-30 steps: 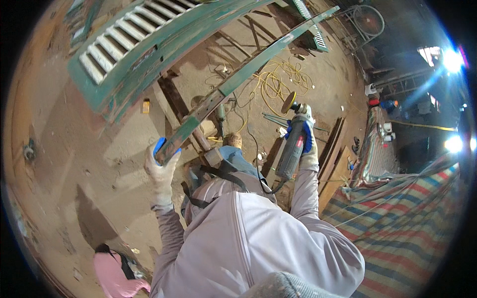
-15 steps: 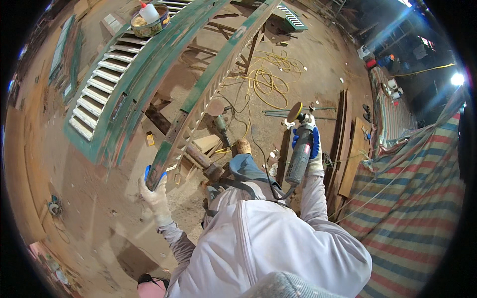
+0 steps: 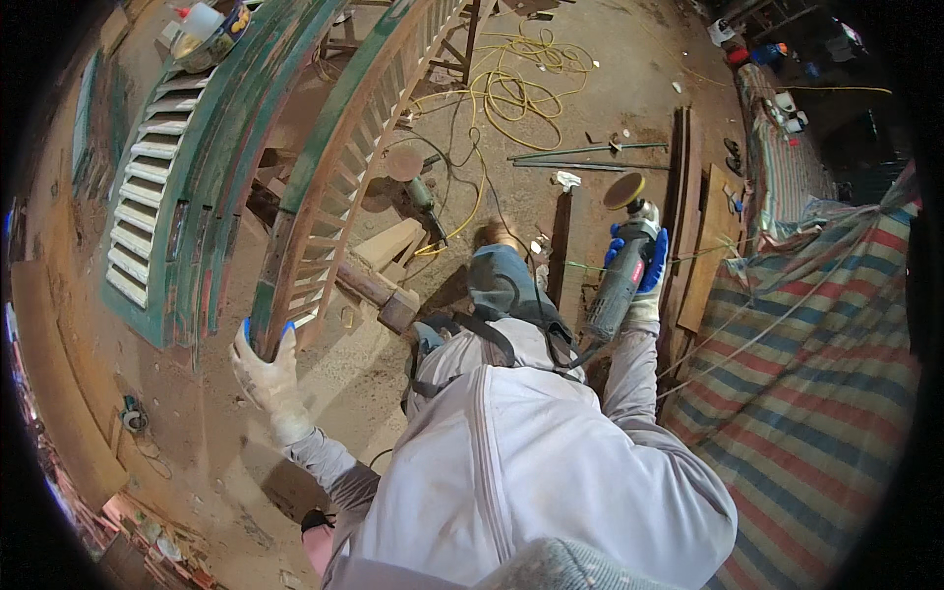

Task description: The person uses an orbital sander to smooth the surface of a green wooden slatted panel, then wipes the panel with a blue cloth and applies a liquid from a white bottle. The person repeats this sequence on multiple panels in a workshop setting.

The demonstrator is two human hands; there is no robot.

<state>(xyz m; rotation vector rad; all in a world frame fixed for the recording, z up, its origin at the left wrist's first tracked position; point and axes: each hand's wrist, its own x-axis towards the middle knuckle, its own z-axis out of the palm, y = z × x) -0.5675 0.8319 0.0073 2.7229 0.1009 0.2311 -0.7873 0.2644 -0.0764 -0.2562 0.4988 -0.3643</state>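
Note:
My left hand (image 3: 265, 382), in a white glove with blue fingertips, grips the near end of a louvered shutter (image 3: 295, 258). Thumb and fingers sit on opposite sides of its frame. That shutter is tilted on edge, partly green and partly bare brown wood, with slats along its right side. Held in my right hand (image 3: 650, 278), gloved in white and blue, is a dark angle grinder (image 3: 618, 287). Its round yellowish sanding disc (image 3: 623, 191) points up and away from the shutter. I cannot tell whether the disc is spinning.
Another green shutter (image 3: 138, 320) with white slats lies at left, carrying a tub (image 3: 202, 57) with a bottle. A second disc tool (image 3: 421, 193) rests on the floor near a coiled yellow cable (image 3: 521, 113). Planks (image 3: 678, 236) and a striped tarp (image 3: 806, 393) line the right.
The held shutter has turned, showing more of its slatted face. My left hand has shifted left and slightly down with its end. My right hand has moved right and up with the grinder.

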